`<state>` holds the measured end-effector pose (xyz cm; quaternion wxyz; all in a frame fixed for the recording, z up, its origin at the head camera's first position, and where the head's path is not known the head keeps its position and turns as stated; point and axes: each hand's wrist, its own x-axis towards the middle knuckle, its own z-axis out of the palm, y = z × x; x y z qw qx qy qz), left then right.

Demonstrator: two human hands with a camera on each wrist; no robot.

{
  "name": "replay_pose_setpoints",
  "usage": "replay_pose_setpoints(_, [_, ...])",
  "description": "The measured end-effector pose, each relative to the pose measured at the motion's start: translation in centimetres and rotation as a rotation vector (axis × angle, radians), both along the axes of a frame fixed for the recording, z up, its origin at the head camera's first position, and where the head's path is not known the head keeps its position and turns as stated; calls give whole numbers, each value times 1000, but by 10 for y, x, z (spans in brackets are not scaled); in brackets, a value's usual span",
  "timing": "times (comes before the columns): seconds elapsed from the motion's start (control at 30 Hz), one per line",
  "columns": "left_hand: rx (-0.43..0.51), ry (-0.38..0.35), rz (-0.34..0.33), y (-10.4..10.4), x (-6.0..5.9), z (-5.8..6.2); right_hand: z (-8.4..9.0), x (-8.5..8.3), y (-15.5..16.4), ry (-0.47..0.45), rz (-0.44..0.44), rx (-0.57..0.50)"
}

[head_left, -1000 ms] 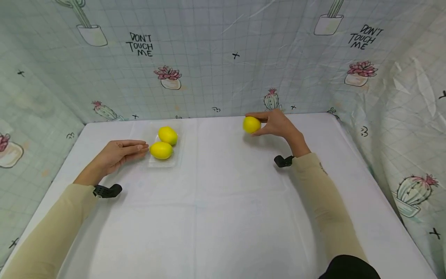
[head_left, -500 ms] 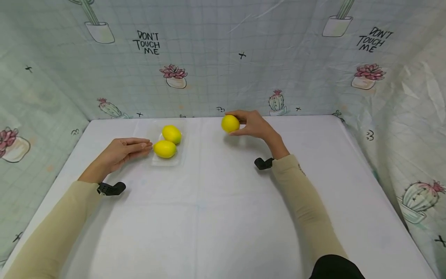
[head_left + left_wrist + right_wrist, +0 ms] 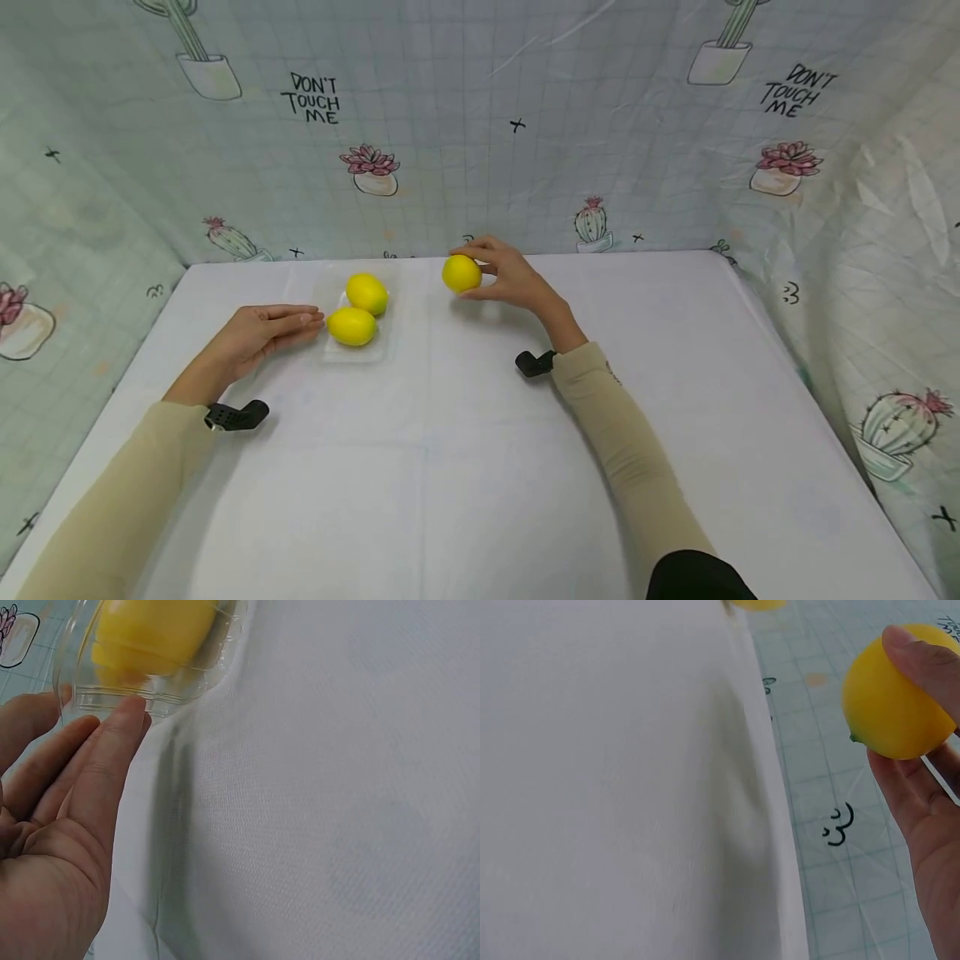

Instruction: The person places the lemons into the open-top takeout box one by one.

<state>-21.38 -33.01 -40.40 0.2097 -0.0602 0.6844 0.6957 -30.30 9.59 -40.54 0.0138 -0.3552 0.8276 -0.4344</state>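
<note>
A clear plastic tray (image 3: pixel 352 357) lies at the table's back left with two yellow lemons in it, a rear lemon (image 3: pixel 367 293) and a front lemon (image 3: pixel 352 326). My left hand (image 3: pixel 258 337), fingers nearly straight, is at the tray's left side; in the left wrist view its fingertips touch the tray's clear wall (image 3: pixel 206 686). To the right of the tray, my right hand (image 3: pixel 510 279) pinches a third lemon (image 3: pixel 460 273) between thumb and fingers. The right wrist view shows this lemon (image 3: pixel 900 694) raised off the table, its small green tip facing down-left.
A white cloth covers the table (image 3: pixel 465 467). Behind it hangs a grid-patterned curtain (image 3: pixel 450 125) printed with cacti and lettering, which also runs along the left and right sides. Each wrist carries a black camera mount (image 3: pixel 238 415).
My right hand has carried its lemon leftward across the back of the table, closer to the tray. The left hand stays beside the tray, and the two lemons there have not moved.
</note>
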Motion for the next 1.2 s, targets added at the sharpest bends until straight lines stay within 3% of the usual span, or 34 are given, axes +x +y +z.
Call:
replay_pose_setpoints(0.3, [28,-1,2,-2,5,-1,5,1,-17,31,-3,-97])
replay_pose_setpoints(0.77, [-78,34,7,2,2,-2,7,4,-34,4,41,-129])
replay_pose_setpoints(1.2, [29,35,23,1,3,-5,18,11,-51,15,71,-99])
